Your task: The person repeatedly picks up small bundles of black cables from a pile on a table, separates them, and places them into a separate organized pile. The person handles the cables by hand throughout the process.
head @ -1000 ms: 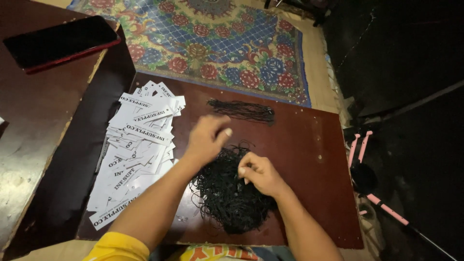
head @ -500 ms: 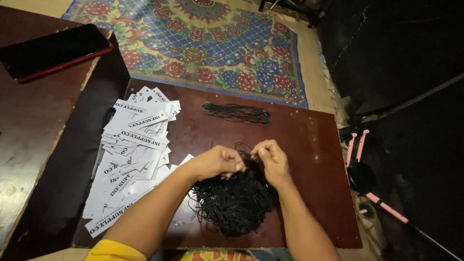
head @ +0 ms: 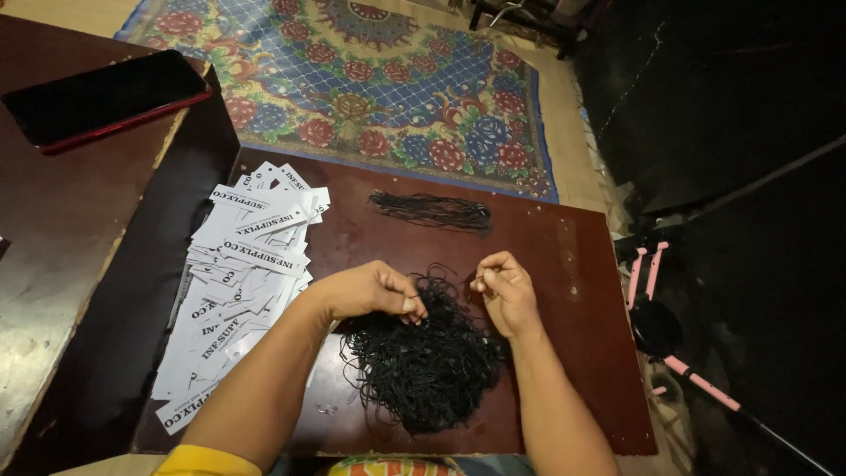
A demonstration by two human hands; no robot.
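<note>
the big pile of black strings [head: 429,361] lay in the middle of the dark red desk [head: 582,264], close to the person. both hands were at the top edge of that pile. the left hand [head: 374,291] had its fingers curled in and pressed together, pinching some thin black string. the right hand [head: 507,291] also had its fingers pinched shut on a bit of string, and a loose loop stood up between the two hands. it looked like the person was pulling one string free from the tangle.

to the left of the pile was a messy heap of white paper tags [head: 238,282] with black letters on them. past the pile, farther from the person, a small neat bundle of black strings [head: 432,211] lay flat on the desk. beyond that was a bright flowery rug [head: 370,79] on the floor. far left of the pile, a dark phone [head: 101,95] sat on another desk.

i think the next move needed a soft, slow tug, so only one string came out and the rest stayed in the pile.
</note>
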